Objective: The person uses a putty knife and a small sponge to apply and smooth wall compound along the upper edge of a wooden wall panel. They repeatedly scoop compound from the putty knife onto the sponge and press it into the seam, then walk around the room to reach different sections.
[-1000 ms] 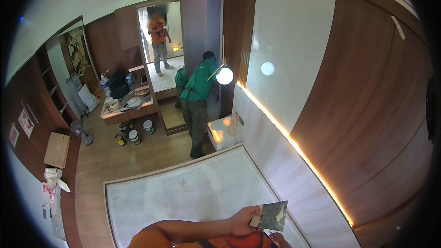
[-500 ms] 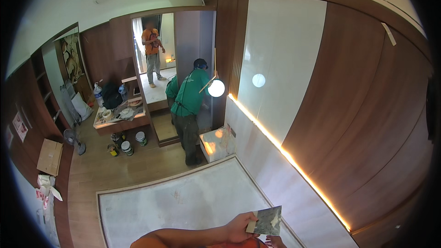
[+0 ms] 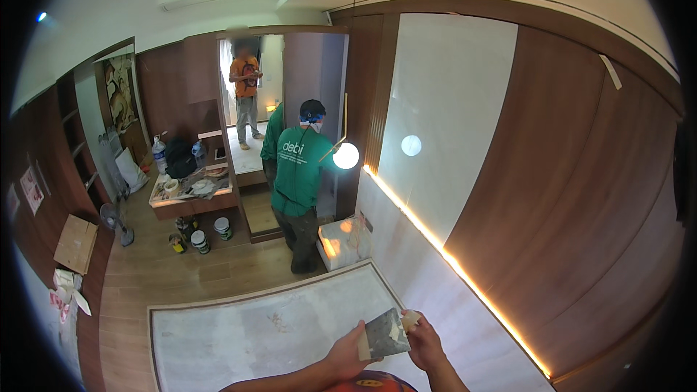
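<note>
In my left hand (image 3: 344, 357) is a wide putty spreader (image 3: 383, 337), a flat grey rectangular blade with a tan strip along the edge I grip. A dab of whitish paste lies on its face. My right hand (image 3: 427, 345) is closed on a small cream-coloured piece (image 3: 411, 319), right beside the blade's far corner; its exact kind is too small to make out. Both hands are held in front of me over a low pale platform (image 3: 239, 341) with a wooden border.
A co-worker in a green shirt (image 3: 296, 174) stands by the mirror (image 3: 250, 123) and wardrobe. A glowing globe lamp (image 3: 345, 156) hangs nearby. Paint cans (image 3: 200, 241) stand under a cluttered wall desk (image 3: 190, 203). At left are a fan (image 3: 116, 221) and a cardboard box (image 3: 75, 244).
My right hand has risen into view with the small cream piece, next to the blade. The spreader has shifted left and tilted. The co-worker stands more upright, back toward me.
</note>
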### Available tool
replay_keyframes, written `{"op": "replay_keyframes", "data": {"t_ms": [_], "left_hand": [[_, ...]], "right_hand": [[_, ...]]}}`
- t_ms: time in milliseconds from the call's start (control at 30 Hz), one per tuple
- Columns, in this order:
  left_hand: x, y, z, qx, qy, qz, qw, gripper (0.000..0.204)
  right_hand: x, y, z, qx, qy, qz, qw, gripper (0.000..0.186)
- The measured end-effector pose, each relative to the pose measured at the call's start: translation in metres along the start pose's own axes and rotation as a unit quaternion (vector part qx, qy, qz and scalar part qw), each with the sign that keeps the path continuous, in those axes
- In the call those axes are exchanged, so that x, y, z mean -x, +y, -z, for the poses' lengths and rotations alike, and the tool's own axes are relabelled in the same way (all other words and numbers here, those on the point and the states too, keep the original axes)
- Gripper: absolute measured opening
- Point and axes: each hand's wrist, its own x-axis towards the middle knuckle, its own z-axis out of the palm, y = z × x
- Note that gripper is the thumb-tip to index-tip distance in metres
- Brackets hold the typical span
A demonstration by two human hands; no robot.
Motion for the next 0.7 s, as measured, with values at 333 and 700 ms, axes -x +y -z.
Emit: {"op": "replay_keyframes", "data": {"t_ms": [333,700], "left_hand": [[0.040,0.031,0.009,0.011,-0.011,-0.030,0.999,0.050],[0.073,0.082,0.052,0.138,0.043,-0.150,0.978,0.050]], "right_hand": [[-0.022,0.046,-0.029,0.264,-0.125,-0.035,0.956,0.038],[-0.067,-0.036,-0.120,0.213,-0.019,0.122,0.969,0.005]]}}
